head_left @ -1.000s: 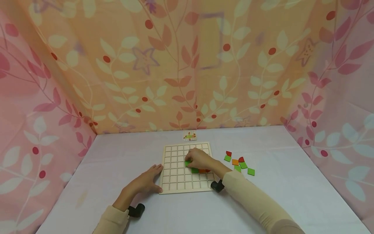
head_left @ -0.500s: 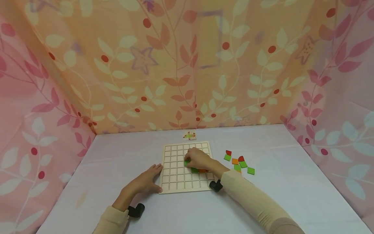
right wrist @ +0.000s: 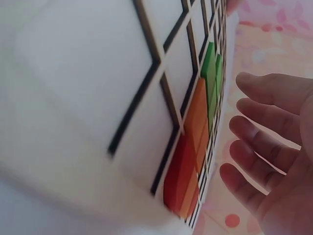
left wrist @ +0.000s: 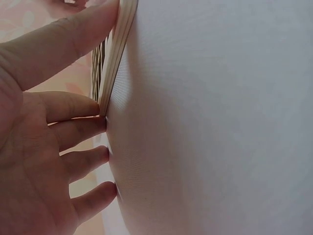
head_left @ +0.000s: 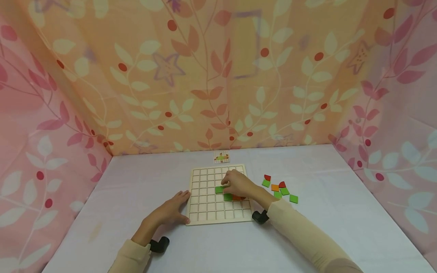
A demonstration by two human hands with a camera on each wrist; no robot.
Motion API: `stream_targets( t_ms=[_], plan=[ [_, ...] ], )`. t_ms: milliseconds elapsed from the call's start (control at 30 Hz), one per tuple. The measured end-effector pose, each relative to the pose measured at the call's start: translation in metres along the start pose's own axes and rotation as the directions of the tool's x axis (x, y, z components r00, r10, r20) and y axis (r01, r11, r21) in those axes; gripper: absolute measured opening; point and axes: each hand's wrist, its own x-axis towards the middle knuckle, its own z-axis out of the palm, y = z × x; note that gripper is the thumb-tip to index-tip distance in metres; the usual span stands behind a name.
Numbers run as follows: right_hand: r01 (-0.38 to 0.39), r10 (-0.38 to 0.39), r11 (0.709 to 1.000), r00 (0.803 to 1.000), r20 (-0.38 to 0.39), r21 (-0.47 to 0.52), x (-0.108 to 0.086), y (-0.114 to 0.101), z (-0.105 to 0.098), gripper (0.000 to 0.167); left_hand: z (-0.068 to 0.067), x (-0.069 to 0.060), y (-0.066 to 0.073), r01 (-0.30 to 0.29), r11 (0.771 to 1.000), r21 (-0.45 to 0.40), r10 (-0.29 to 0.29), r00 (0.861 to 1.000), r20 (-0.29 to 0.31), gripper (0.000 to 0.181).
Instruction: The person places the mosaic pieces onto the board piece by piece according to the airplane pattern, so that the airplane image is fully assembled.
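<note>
The wooden grid board (head_left: 203, 207) lies flat on the table. My left hand (head_left: 169, 211) rests at its left edge, thumb near the lower corner; in the left wrist view the thumb and a fingertip of that hand (left wrist: 44, 127) touch the board's side (left wrist: 116, 63). Over the board my right hand (head_left: 238, 183) hovers with nothing in its fingers. The right wrist view shows its fingers (right wrist: 244, 126) loosely bent, apart from the pieces. Set in the grid are a green square (head_left: 219, 190), another green square (head_left: 228, 197), orange (right wrist: 196, 122) and red (right wrist: 179, 171) pieces.
Several loose green, orange and red pieces, among them a green square (head_left: 293, 198) and an orange square (head_left: 275, 187), lie right of the board. A small pattern card (head_left: 221, 156) lies behind it. Patterned cloth (head_left: 218, 76) hangs behind and at both sides.
My right hand has let go of the green square, which stays in the grid, and has moved slightly right and up from it. My left hand has stayed at the board's edge.
</note>
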Motion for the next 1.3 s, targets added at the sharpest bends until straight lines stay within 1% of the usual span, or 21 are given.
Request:
stream_targets(
  t_ms=[233,367,433,533,633,833,1100,1200,1300],
  plan=[
    [-0.043,0.045,0.998,0.998,-0.034,0.046,-0.017,0.012,-0.009,0.024,0.001,0.001,-0.001,-0.002,1.000,-0.006,0.002,1.000,-0.001,0.098],
    [-0.052,0.054,0.998,0.996,-0.065,0.040,-0.031,0.019,-0.016,0.025,0.001,0.000,-0.001,-0.012,1.000,-0.014,0.012,1.000,0.000,0.098],
    [-0.067,0.071,0.997,0.994,-0.081,0.046,-0.038,0.023,-0.020,0.026,0.001,0.000,-0.001,-0.012,1.000,-0.017,0.012,1.000,0.000,0.098],
    [-0.110,0.118,0.991,0.988,-0.095,0.081,-0.050,0.028,-0.025,0.026,0.000,-0.001,0.000,-0.010,1.000,-0.016,0.010,1.000,-0.002,0.098],
    [-0.163,0.176,0.979,0.980,-0.097,0.125,-0.062,0.033,-0.030,0.026,0.000,-0.001,0.000,-0.008,1.000,-0.008,0.007,1.000,-0.004,0.098],
    [-0.244,0.259,0.959,0.962,-0.091,0.146,-0.084,0.043,-0.038,0.025,0.001,-0.001,0.001,-0.009,1.000,-0.006,0.009,1.000,-0.004,0.098],
    [-0.264,0.282,0.953,0.953,-0.114,0.151,-0.110,0.061,-0.048,0.025,-0.001,0.000,0.002,-0.012,1.000,-0.003,0.012,1.000,-0.010,0.098],
    [-0.283,0.303,0.947,0.945,-0.124,0.153,-0.118,0.069,-0.048,0.026,0.000,0.000,0.002,-0.004,1.000,-0.008,0.004,1.000,-0.007,0.099],
    [-0.287,0.306,0.949,0.941,-0.147,0.133,-0.126,0.077,-0.048,0.027,0.000,-0.001,0.002,0.001,1.000,-0.011,-0.001,1.000,-0.007,0.099]
  ],
)
